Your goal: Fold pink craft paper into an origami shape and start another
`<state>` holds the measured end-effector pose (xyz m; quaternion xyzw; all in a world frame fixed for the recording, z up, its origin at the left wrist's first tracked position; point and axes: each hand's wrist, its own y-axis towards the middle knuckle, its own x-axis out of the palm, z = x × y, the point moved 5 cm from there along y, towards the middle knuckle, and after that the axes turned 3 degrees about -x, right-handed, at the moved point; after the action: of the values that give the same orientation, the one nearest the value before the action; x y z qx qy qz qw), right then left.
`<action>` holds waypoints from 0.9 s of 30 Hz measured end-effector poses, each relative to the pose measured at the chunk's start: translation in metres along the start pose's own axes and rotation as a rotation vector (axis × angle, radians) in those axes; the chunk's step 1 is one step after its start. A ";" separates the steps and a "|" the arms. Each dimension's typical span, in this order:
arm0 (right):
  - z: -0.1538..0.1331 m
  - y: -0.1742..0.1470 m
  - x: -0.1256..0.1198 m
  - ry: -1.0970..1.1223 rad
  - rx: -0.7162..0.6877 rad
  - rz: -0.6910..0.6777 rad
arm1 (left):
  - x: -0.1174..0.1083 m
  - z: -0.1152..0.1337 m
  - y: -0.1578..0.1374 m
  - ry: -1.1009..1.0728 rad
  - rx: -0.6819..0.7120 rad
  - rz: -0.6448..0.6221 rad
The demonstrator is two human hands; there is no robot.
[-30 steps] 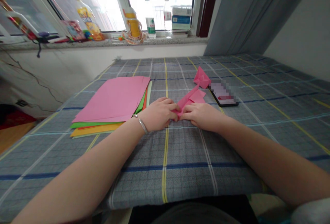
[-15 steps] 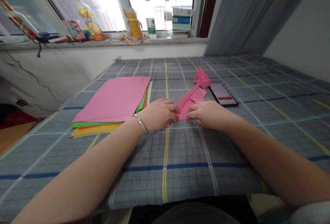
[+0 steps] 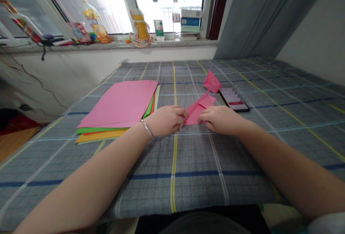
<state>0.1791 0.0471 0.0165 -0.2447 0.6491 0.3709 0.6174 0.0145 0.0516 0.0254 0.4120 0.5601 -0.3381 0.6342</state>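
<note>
A folded sheet of pink paper (image 3: 196, 113) lies on the checked cloth between my hands, its upper flap slanting up to the right. My left hand (image 3: 167, 120), with a silver bangle at the wrist, has its fingers closed on the paper's left corner. Curled fingers of my right hand (image 3: 219, 119) press on the lower right edge; the fingertips are partly hidden. Just beyond the sheet stands a folded pink paper shape (image 3: 211, 82) with a pointed top, touching or very near a phone (image 3: 235, 101).
Left of my hands lies a stack of coloured paper (image 3: 118, 104), pink on top. Along the windowsill (image 3: 107, 46) stand bottles, a yellow cup (image 3: 140, 28), a green-and-white tube (image 3: 159, 29) and boxes (image 3: 191, 22). A grey curtain (image 3: 258, 14) hangs at right.
My right hand has slid slightly to the right along the paper's lower edge. The left hand keeps its hold on the left corner. The whole view has shifted a little.
</note>
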 end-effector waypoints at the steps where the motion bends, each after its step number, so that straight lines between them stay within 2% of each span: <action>1: -0.001 0.000 0.000 -0.011 -0.006 0.011 | 0.000 0.000 0.001 -0.042 -0.026 0.030; 5: -0.011 0.003 0.004 -0.022 -0.095 0.042 | 0.000 0.002 0.004 -0.220 -0.127 0.181; 10: -0.016 0.008 0.009 -0.049 -0.082 0.029 | 0.004 0.002 0.005 -0.331 -0.237 0.290; 15: -0.013 0.008 0.010 -0.046 -0.032 0.024 | 0.016 -0.001 0.009 -0.314 -0.339 0.195; 20: -0.007 0.003 0.002 -0.056 0.029 0.008 | 0.023 0.005 0.014 -0.203 -0.252 0.150; 23: 0.005 0.000 -0.007 -0.097 0.158 0.019 | 0.024 0.007 0.014 -0.177 -0.218 0.148; 27: 0.027 -0.003 -0.012 -0.096 0.349 0.157 | 0.025 0.006 0.012 -0.182 -0.264 0.160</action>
<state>0.1999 0.0643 0.0291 -0.0645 0.6907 0.3110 0.6497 0.0312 0.0525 0.0024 0.3361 0.5056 -0.2460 0.7556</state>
